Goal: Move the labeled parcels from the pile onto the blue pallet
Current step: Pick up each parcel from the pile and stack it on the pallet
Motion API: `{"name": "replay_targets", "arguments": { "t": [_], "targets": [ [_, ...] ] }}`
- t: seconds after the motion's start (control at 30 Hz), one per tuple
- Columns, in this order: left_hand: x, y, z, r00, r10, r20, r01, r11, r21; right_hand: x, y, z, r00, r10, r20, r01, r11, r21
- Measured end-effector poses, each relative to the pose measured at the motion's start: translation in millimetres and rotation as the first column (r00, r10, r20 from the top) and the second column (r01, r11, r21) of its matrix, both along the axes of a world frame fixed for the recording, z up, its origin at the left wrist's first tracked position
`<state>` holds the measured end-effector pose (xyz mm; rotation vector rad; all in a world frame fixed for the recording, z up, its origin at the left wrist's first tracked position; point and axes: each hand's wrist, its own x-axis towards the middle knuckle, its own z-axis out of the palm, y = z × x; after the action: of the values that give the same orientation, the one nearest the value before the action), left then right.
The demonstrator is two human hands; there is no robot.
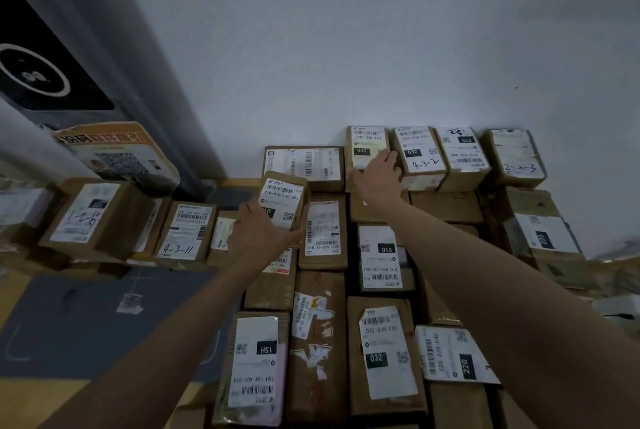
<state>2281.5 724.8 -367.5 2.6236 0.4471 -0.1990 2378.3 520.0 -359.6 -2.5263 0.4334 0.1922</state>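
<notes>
Many brown cardboard parcels with white labels lie packed together below me, reaching back to the wall. My left hand (258, 238) grips a small tilted parcel marked 010 (282, 198), lifted a little above its neighbours. My right hand (379, 174) reaches to the back row, fingers laid over the front of a parcel marked 032 (366, 144); I cannot tell whether it grasps it. Beside that stands a parcel marked 4-3-2 (419, 155). No blue pallet shows from here.
A second group of parcels sits at the left, among them one marked 4-3-11 (185, 234) and a larger box (91, 214). A grey pillar (145, 58) rises at the left. Dark grey floor (86, 321) lies at lower left. The white wall (381, 48) closes the back.
</notes>
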Motion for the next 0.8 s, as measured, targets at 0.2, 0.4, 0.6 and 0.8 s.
{"name": "replay_targets", "arguments": {
  "t": [0.2,0.4,0.6,0.8],
  "targets": [
    [5,15,-9,0.987,-0.158,-0.005,0.158,0.987,-0.036,-29,11,-8,0.944,0.213,0.252,-0.165,0.966,-0.2],
    [25,26,2,0.921,-0.368,-0.128,0.364,0.93,-0.055,-51,15,-26,0.897,0.426,0.121,-0.412,0.903,-0.124],
    [40,28,6,0.912,-0.376,-0.162,0.363,0.926,-0.106,-47,26,-35,0.895,0.438,0.082,-0.446,0.884,0.139],
    [49,36,1,0.918,-0.375,-0.129,0.369,0.927,-0.064,-41,43,-42,0.921,0.383,0.073,-0.39,0.896,0.213]
  ]
}}
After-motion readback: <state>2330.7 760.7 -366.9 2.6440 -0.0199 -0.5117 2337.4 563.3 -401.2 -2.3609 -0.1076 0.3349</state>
